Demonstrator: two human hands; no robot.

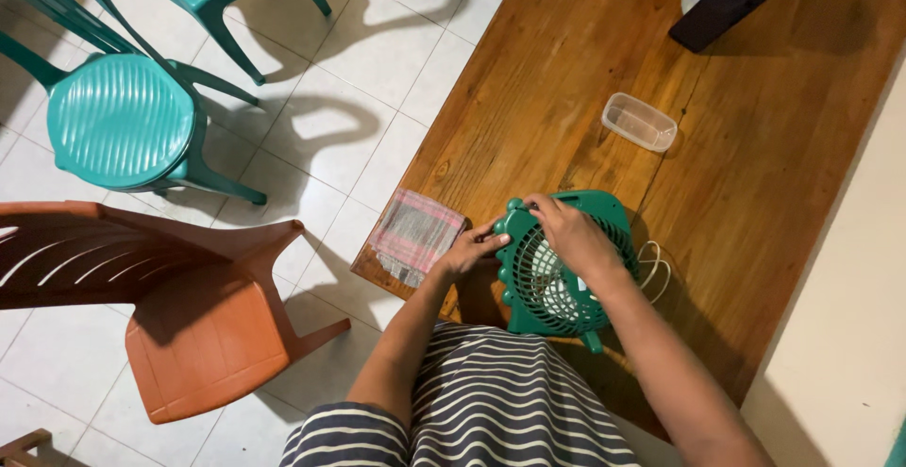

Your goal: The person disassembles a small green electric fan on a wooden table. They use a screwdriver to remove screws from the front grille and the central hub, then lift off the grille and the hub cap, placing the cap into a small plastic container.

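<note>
The fan (557,264), green and small, stands at the near edge of the table (755,165); the left hand (469,248) presses curled fingers against its left rim without closing round it, while the right hand (569,231) grips the top of the grille, so I reckon a hard tug could tip it off the edge. The cloth (415,233) overhangs the corner left of it, the white cord (654,269) loops just right, and the clear box (639,122) and phone (719,8) lie well apart, blocking nothing.
</note>
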